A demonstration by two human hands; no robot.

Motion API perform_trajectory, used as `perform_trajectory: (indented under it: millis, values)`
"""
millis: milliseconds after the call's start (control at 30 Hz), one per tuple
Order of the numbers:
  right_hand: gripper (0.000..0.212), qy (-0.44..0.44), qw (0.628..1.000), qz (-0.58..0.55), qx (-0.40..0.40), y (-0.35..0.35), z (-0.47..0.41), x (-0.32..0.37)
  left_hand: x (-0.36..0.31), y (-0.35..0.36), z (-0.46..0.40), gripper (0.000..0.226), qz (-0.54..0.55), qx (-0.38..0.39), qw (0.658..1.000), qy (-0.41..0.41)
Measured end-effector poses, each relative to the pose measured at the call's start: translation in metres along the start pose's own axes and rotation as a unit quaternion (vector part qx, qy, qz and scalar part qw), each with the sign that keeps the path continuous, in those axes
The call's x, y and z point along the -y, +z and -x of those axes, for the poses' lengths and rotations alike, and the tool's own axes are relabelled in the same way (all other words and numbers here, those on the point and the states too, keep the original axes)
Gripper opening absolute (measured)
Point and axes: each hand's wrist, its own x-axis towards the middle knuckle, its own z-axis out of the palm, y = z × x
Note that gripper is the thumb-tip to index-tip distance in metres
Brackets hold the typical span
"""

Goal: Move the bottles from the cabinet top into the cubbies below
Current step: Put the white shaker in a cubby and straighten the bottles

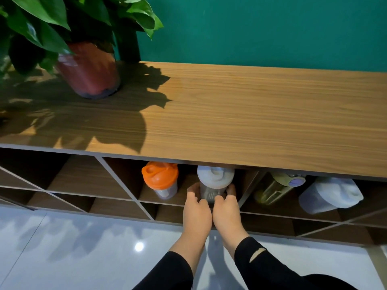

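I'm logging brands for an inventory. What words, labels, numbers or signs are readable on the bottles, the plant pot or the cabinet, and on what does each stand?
No text can be read anywhere in this view.
White-lidded bottle, held between the left hand and right hand: faint marks on its body, too blurred to read.
Orange-lidded bottle: none visible.
Green bottle: marks too blurred to read.
Pale jug: none visible.
Plant pot: none visible.
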Motion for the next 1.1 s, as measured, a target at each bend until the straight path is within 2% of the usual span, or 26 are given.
perform_trajectory:
  millis: [100,200,300,400,567,633,733,833,1000,1100]
  values:
    - [0.062,0.004,1.000,0.001,0.007,0.001,-0.001,0.001,0.000,0.001,-0.002,0.039,-0.007,-0.019,1.000,-0.006]
    - [0.054,0.032,0.999,0.033,-0.002,-0.001,0.000,-0.006,0.002,0.002,-0.005,0.033,-0.002,-0.042,0.999,-0.025]
    - [0.045,0.072,0.996,0.059,-0.006,0.000,0.008,-0.017,0.008,-0.004,-0.008,0.025,0.038,-0.105,0.990,-0.088]
    - [0.030,0.063,0.990,0.104,0.066,0.009,0.016,-0.018,0.012,-0.020,-0.014,0.028,0.120,-0.182,0.964,-0.154]
    - [0.045,-0.016,0.974,0.120,0.192,0.030,0.026,-0.001,0.008,-0.061,-0.040,0.049,0.153,-0.260,0.943,-0.143]
    - [0.054,-0.038,0.968,0.116,0.217,0.043,0.025,0.003,0.009,-0.072,-0.049,0.054,0.134,-0.256,0.951,-0.106]
    - [0.064,-0.049,0.970,0.097,0.219,0.064,0.020,0.007,0.009,-0.082,-0.057,0.062,0.134,-0.201,0.968,-0.069]
    - [0.070,-0.036,0.973,0.066,0.219,0.081,0.013,0.009,0.010,-0.082,-0.055,0.053,0.126,-0.156,0.979,-0.049]
    - [0.063,-0.016,0.978,0.038,0.204,0.097,-0.003,0.009,0.021,-0.083,-0.049,0.046,0.133,-0.188,0.972,-0.037]
    - [0.057,-0.039,0.989,0.045,0.136,0.100,-0.008,0.005,0.020,-0.087,-0.054,0.046,0.133,-0.206,0.968,-0.044]
